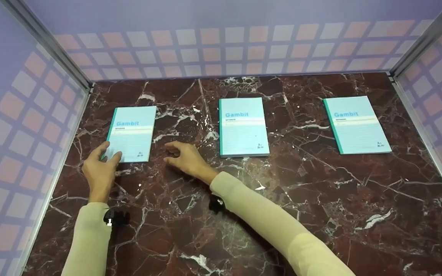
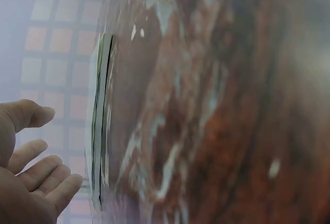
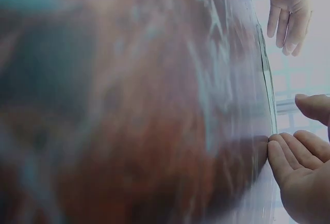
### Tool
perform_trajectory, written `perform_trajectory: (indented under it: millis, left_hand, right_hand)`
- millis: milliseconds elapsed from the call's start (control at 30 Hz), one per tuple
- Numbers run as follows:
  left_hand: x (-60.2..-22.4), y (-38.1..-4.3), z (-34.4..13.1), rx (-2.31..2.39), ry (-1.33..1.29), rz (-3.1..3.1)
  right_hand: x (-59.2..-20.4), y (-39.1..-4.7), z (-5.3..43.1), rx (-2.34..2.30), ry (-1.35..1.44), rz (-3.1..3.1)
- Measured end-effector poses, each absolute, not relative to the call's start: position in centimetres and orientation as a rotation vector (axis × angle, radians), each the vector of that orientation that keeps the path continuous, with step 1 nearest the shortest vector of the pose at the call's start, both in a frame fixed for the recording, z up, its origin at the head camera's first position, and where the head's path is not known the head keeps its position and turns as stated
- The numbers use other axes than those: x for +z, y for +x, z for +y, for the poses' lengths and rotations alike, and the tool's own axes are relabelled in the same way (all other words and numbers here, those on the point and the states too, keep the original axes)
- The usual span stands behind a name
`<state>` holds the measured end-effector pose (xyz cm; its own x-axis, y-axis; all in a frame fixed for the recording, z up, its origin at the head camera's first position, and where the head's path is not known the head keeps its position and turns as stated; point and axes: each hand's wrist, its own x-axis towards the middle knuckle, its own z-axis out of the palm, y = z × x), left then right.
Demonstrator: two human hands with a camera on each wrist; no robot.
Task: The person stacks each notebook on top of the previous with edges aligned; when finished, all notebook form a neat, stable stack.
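Observation:
A pale blue notebook with a green spine lies on the left of the dark marble table. My left hand is over its lower left corner, thumb and fingers spread apart and gripping nothing. In the left wrist view, the fingers show beside the notebook's edge; whether they touch it I cannot tell. Just right of this notebook, my right hand hovers low with loosely bent fingers and holds nothing. The right wrist view shows the right hand near the tabletop, with the left hand beyond.
Two matching notebooks lie flat, one in the middle and another on the right. Purple panels with pink and white squares enclose the back and both sides of the marble table. Metal posts stand at the corners.

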<state>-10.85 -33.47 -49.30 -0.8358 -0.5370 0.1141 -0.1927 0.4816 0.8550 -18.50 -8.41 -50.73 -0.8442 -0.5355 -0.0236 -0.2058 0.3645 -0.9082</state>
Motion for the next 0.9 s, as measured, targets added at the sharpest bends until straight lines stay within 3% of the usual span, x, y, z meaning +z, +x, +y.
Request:
perform_trajectory:
  millis: [900]
  left_hand:
    - [-49.6, -10.1, -35.9, -1.163, 0.849, -2.48]
  right_hand:
    - [-50.4, -17.6, -12.2, -1.374, -0.724, 2.24]
